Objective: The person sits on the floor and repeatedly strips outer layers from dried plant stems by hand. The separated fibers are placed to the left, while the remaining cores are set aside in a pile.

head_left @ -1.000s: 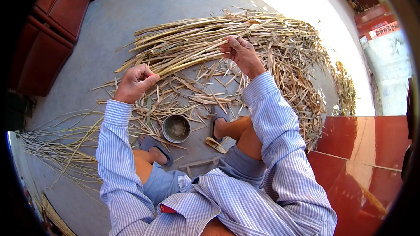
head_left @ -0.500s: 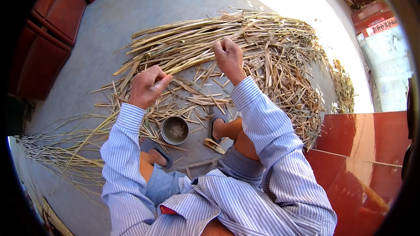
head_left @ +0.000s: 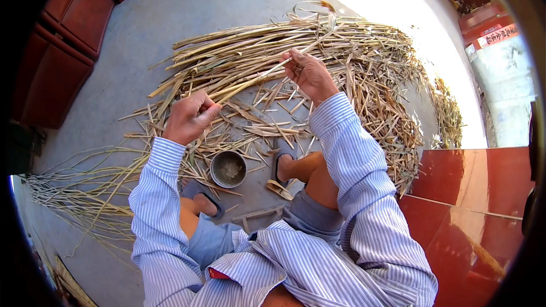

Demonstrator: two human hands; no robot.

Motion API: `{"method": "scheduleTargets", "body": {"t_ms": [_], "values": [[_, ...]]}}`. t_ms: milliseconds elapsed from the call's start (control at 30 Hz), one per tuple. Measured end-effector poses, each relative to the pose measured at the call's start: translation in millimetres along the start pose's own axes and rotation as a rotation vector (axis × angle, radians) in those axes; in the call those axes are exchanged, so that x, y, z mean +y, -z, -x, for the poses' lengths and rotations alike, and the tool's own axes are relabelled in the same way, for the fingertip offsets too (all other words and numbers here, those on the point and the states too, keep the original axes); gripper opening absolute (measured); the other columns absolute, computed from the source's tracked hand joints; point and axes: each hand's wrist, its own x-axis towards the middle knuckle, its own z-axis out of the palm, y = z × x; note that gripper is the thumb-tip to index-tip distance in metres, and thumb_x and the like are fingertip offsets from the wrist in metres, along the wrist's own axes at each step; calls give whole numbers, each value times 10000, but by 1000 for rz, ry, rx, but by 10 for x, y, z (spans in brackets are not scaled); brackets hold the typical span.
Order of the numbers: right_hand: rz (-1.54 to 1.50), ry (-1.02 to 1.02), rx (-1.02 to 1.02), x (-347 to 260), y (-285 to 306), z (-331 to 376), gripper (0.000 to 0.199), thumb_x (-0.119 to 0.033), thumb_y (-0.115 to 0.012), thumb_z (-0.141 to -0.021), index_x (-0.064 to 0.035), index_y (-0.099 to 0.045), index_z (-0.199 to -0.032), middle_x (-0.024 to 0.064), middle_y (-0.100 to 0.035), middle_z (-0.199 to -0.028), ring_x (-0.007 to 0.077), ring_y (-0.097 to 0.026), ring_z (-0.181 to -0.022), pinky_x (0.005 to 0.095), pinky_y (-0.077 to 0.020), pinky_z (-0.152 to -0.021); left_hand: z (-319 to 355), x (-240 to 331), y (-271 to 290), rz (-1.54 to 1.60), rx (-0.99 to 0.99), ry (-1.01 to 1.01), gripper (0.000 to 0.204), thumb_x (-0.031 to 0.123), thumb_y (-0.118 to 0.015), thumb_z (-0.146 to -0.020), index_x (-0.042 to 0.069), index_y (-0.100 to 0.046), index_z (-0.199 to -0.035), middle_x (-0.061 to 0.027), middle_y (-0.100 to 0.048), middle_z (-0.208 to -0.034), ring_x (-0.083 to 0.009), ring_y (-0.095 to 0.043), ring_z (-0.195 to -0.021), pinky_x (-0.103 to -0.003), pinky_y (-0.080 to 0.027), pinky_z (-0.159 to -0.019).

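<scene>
"What was on the left?"
"Red furniture [head_left: 57,82] at the upper edge; below it, thin twigs [head_left: 85,190] fanned across the grey floor [head_left: 139,28]."

"And the left hand [head_left: 189,118]?"
"Nearly a fist, thumb pressed to curled fingers, gripping a pale dry stalk [head_left: 250,83]. A round bowl [head_left: 228,184] sat on the floor below, between the feet."

"Where did the stalk run?"
"It slanted up rightward between both hands, in front of a heap of similar stalks [head_left: 227,51]."

"The right hand [head_left: 310,77]?"
"Half curled, thumb and forefinger pinching the stalk. Farther right lay dry leaf scraps [head_left: 387,116], then shiny red panels [head_left: 438,176]."
</scene>
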Motion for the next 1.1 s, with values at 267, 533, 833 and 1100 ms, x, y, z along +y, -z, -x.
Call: {"method": "scheduleTargets", "body": {"t_ms": [267, 533, 833, 1100], "values": [[-367, 165, 356, -260, 1110, -333, 208, -248, -574, -983, -48, -631, -984, 48, -690, -839, 157, -679, -797, 271, -556, -633, 175, -21, 232, 140, -125, 53, 197, 121, -723, -864, 5, -588, -780, -7, -555, -655, -58, -489, -582, -241, -408, -517], [-175, -113, -18, -153, 384, 18, 324, -260, -573, -985, -30, -483, -1195, 122, -627, -1132, 200, -649, -972, 332, -581, -816, 170, -95, 233, 155, -150, 127, 205, 125, -716, -878, 11, -580, -775, 2, -561, -665, -52, -488, -588, -234, -404, -511], [43, 28, 234, -60, 262, -70, 223, -264, -689, -915, -44, -666, -933, 20, -663, -825, 112, -630, -726, 240, -521, -627, 257, -38, 243, 65, -91, 73, 212, 142, -735, -855, -1, -595, -784, -47, -601, -646, -82, -540, -575, -258, -441, -521], [-328, 295, 664, -398, 1688, -142, 161, -216, -696, -909, -74, -623, -895, 14, -574, -722, 134, -547, -677, 242, -483, -585, 628, -157, 500, 144, -152, 104, 209, 111, -751, -826, 1, -586, -760, -38, -582, -620, -72, -523, -553, -247, -431, -504]]}}
